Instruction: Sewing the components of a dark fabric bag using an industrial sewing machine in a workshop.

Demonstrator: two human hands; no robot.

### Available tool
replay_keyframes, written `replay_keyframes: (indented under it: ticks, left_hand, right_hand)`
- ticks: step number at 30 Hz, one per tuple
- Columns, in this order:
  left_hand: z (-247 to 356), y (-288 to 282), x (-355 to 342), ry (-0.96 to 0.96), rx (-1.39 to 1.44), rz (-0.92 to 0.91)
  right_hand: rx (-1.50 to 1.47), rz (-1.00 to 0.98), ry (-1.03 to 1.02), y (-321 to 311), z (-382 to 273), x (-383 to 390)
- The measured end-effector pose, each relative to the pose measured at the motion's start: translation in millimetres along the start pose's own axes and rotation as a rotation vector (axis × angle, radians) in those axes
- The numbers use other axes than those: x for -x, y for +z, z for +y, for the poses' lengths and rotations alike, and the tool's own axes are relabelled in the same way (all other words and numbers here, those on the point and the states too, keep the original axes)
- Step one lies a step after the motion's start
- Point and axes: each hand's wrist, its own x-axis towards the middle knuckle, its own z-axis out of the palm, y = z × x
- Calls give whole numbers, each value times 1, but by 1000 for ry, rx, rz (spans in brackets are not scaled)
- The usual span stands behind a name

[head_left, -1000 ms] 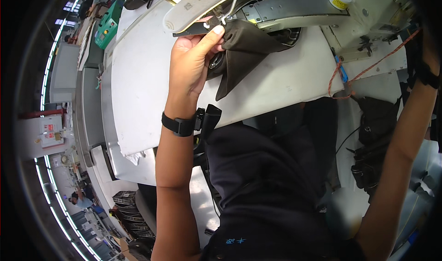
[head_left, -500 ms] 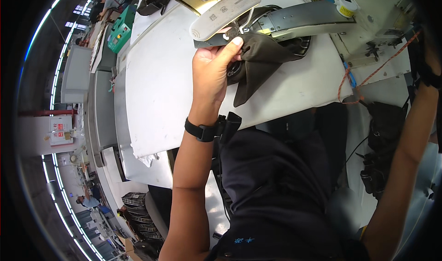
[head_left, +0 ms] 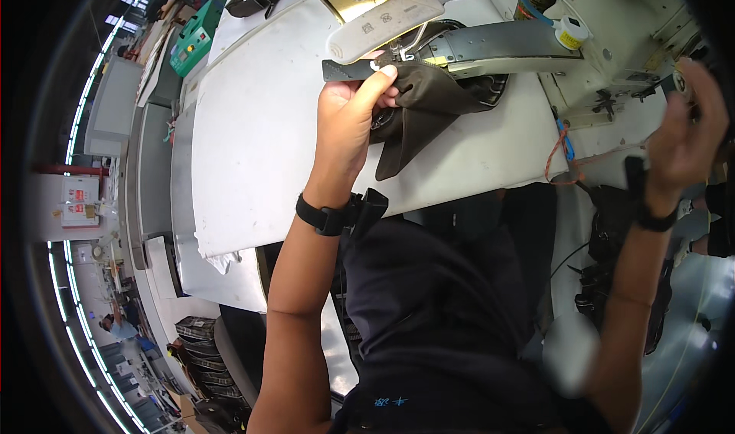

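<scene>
My left hand (head_left: 352,112) pinches the edge of a dark brown fabric piece (head_left: 425,89) between thumb and fingers. The fabric lies around a sewing machine's narrow grey arm (head_left: 505,44), with a zipper along its edge and one corner hanging toward me. Just above my thumb is the needle area, partly covered by a long pale-grey machine lamp (head_left: 387,24). On the right, my right hand (head_left: 684,135) is raised beside the cream machine body (head_left: 612,74), near a round knob or wheel (head_left: 680,82). Its thumb and fingers are apart and slightly blurred; contact with the wheel cannot be told.
A white worktable (head_left: 253,128) spreads under the machine. An orange cord (head_left: 557,155) hangs at its right edge. A white cap with a yellow label (head_left: 570,32) sits on the machine. Dark bags (head_left: 601,212) hang lower right. A green machine (head_left: 197,37) stands far left.
My right hand has come up from the right rim to the machine's right end. My left hand keeps its hold on the fabric, and the whole view has shifted slightly.
</scene>
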Motion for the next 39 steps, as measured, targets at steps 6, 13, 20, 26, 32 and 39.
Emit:
replay_keyframes:
  ticks: [6, 13, 20, 26, 32, 39]
  left_hand:
    - [6, 6, -5, -5, 21, -14]
    - [8, 4, -4, -48, 78, -27]
    - [7, 1, -7, -72, 60, -57]
    - [4, 3, -6, 1, 56, -66]
    - [3, -1, -8, 42, -4, -77]
    - [-1, -4, -10, -18, 125, -64]
  right_hand:
    - [-429, -324, 346, 103, -99, 37]
    - [-688, -505, 506, 160, -101, 18]
    - [-798, -515, 591, 170, -95, 17]
    - [-813, -527, 593, 172, -93, 16]
    - [-848, -564, 650, 175, -91, 18]
    - [-857, -578, 673, 176, -92, 19]
